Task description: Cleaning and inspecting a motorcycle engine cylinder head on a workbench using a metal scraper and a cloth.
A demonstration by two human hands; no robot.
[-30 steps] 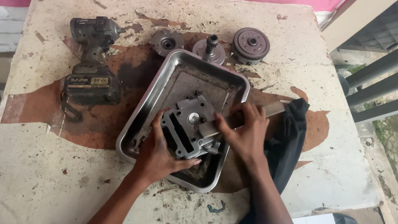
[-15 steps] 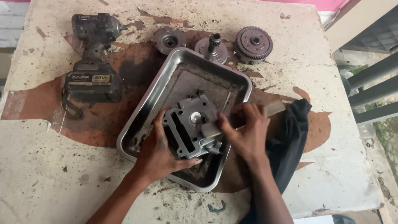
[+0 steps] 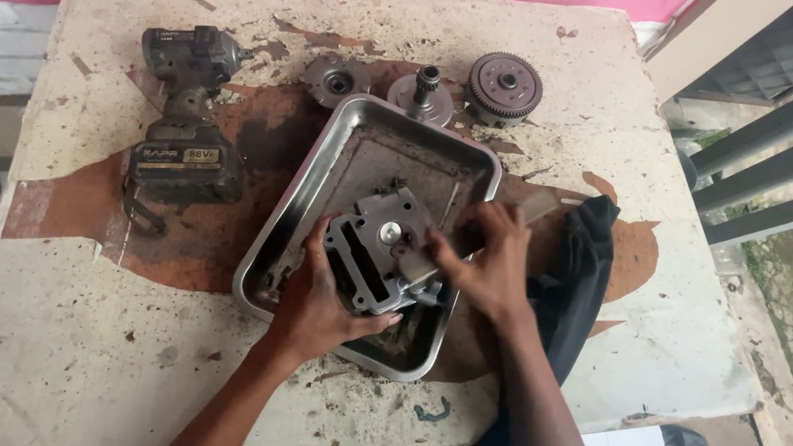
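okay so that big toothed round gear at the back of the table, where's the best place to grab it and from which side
Probably by its toothed outer rim, coming straight down from above. The round gear lies flat on the table, so the rim is exposed all round while its underside is not. Its far and right sides have open tabletop; the shafted part sits close on its left. Both hands, left and right, are on the engine part.

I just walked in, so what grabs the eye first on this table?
Two bare hands work at a grey metal engine part in a steel tray mid-table: the left hand steadies it, the right hand presses a tool against it. A dark cordless power tool lies left, with round gear parts behind.
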